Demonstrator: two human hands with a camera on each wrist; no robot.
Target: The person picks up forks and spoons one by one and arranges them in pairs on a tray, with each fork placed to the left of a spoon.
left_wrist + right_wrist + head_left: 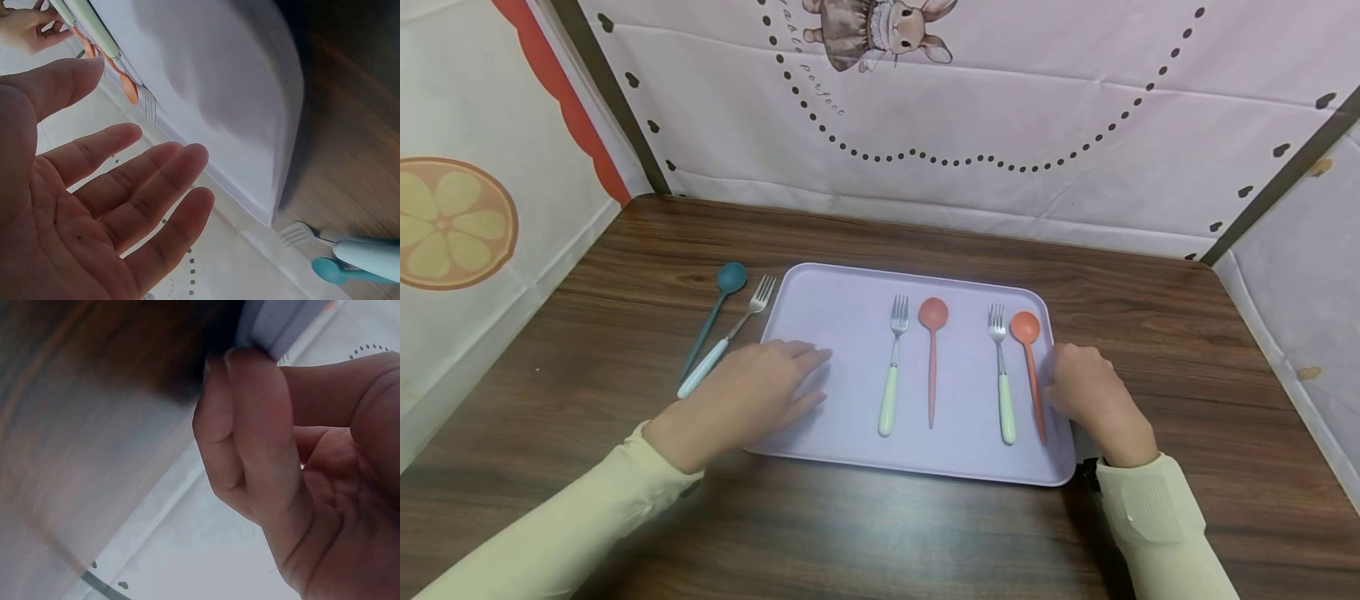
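A pale lilac tray [842,425] lies on the wooden table, with two green-handled forks [889,392] [1006,400], a pink spoon [933,315] and an orange spoon [1026,327] on it. My left hand [760,379] hovers over the tray's left side with fingers spread and nothing in them, as the left wrist view shows too. At the right rim, my right hand [1086,387] grips the tray's edge. In the right wrist view its curled fingers [259,412] reach the rim [275,331] from below.
Left of the tray, a teal spoon [731,277] and a fork with a pale blue-white handle [703,367] lie side by side on the table [850,533]. A printed cloth [1000,108] with a rabbit hangs behind the table, and more cloth covers both sides.
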